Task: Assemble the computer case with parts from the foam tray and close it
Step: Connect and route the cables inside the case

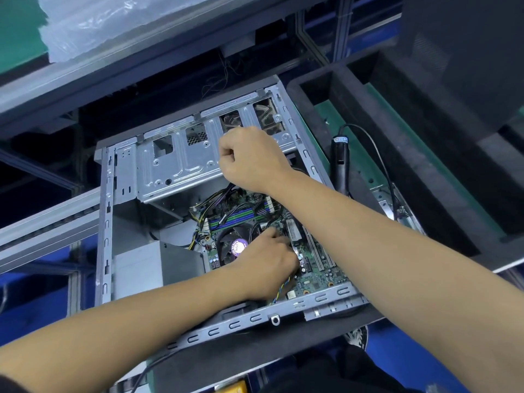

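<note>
The open grey computer case (106,211) lies on its side in front of me. Its motherboard (314,276) and a CPU fan (226,242) with a purple sticker are exposed. My left hand (266,268) reaches in from the lower left. Its curled fingertips pinch a small cable connector (265,226) on the board just right of the fan. My right hand (252,160) is a closed fist over the silver drive cage (170,171). Black cables (215,195) rise from the board into its underside. The black foam tray (314,80) sits to the right of the case.
A black electric screwdriver (340,160) with its cord lies beside the case's right wall. Clear plastic bags (93,26) rest on a shelf at the upper left. A large dark block (467,52) stands at the upper right. Aluminium frame rails (48,219) run on the left.
</note>
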### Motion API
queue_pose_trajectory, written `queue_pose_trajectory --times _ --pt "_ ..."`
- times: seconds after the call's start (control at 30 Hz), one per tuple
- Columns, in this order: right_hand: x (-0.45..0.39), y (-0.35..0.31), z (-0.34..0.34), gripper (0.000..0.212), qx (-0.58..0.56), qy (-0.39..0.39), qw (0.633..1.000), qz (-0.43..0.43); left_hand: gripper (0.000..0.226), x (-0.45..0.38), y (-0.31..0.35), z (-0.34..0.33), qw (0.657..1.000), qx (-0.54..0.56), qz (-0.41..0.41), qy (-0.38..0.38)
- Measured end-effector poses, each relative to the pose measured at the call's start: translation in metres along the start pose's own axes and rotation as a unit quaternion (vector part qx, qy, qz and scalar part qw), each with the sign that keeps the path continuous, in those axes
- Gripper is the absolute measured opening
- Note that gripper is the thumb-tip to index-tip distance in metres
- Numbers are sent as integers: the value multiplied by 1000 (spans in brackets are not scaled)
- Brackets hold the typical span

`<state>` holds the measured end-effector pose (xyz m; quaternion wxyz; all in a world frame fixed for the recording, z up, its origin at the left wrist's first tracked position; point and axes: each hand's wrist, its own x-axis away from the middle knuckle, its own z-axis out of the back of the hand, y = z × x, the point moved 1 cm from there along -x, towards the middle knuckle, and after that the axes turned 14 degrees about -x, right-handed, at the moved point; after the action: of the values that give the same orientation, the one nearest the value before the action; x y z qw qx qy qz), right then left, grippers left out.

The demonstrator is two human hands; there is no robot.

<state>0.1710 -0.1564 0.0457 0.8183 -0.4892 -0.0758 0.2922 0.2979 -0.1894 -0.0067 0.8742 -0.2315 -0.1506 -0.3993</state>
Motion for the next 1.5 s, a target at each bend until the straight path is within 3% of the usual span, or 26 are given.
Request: queue_pose_trajectory --times 0.3,0.8,1.5 --pt "-1 -2 1 35 5 -5 1000 2 20 -1 0 0 999 32 24 -5" --pt "0 -2 1 34 3 -8 1000 4 8 -3 2 2 1000 -13 13 -20" --pt "0 -1 0 28 9 -7 1000 0 17 -8 4 2 999 1 32 -24"
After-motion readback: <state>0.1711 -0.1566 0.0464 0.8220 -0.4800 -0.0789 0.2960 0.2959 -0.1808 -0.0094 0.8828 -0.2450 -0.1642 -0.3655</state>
